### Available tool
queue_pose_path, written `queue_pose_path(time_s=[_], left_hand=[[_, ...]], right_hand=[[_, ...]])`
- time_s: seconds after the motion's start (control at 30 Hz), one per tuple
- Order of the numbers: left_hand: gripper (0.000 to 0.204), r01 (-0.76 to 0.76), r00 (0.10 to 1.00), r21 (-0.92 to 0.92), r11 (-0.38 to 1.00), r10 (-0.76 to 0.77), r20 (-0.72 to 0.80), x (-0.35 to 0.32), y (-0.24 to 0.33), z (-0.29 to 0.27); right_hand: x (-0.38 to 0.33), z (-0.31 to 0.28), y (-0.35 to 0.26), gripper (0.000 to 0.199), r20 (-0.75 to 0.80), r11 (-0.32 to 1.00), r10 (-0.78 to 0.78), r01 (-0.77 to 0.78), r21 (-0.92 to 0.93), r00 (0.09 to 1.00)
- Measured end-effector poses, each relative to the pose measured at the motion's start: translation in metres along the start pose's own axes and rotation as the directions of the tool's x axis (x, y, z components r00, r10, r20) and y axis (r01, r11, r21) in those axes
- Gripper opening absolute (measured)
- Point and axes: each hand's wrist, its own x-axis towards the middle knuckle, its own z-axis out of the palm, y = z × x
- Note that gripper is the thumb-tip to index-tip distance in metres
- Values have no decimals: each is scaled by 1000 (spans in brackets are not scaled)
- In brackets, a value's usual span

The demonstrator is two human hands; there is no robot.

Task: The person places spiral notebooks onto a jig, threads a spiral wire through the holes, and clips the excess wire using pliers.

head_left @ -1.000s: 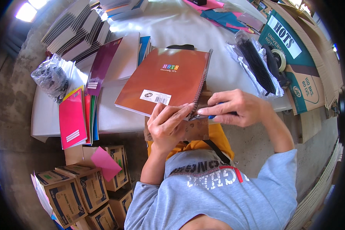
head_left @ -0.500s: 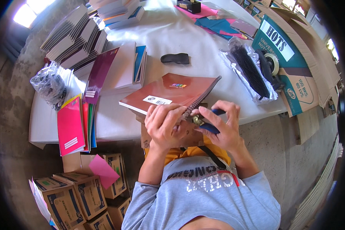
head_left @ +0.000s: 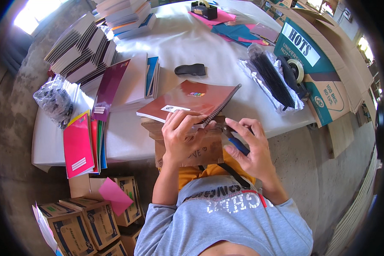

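Observation:
A brown-covered spiral notebook (head_left: 179,96) lies tilted over the table's near edge, its dark coil (head_left: 221,107) running along the right side. My left hand (head_left: 180,133) is closed on the notebook's near corner, by the lower end of the coil. Blue-handled pliers (head_left: 239,146) are in my right hand (head_left: 255,149), the jaws close to that coil end. Whether the jaws touch the wire is too small to tell. Under the notebook, a piece of brown cardboard (head_left: 192,152) hangs in front of my lap.
Stacked notebooks (head_left: 79,47) fill the table's left side, near a plastic bag of dark coils (head_left: 53,102). Pink notebooks (head_left: 79,147) overhang the edge. A black object (head_left: 190,69) lies beyond. Black coils (head_left: 271,77), a tape dispenser (head_left: 294,74) and a large carton (head_left: 315,64) stand right.
The pliers' handles have swung downward and my right fingers have spread more around them. My left hand stays on the notebook, which has shifted slightly. More of the cardboard below now shows.

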Motion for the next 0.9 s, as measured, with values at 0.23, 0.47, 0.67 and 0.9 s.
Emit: queue_pose_path(time_s=[0.23,0.47,0.67,0.9], left_hand=[[32,-15,995,-9,1000,14,-96,-6,-3,5],[38,-30,994,-4,1000,30,-103,-9,-5,4],[37,-30,994,-5,1000,30,-101,-10,-6,5],[28,-23,993,30,999,26,-112,-3,-5,7]], right_hand=[[-6,9,-9,48,-23,998,47,-48,-52,999],[0,21,-8,46,22,998,42,-43,44,999],[0,34,-1,38,11,950,103,-101,296,995],[7,37,5,35,-9,974,154,-151,172,988]])
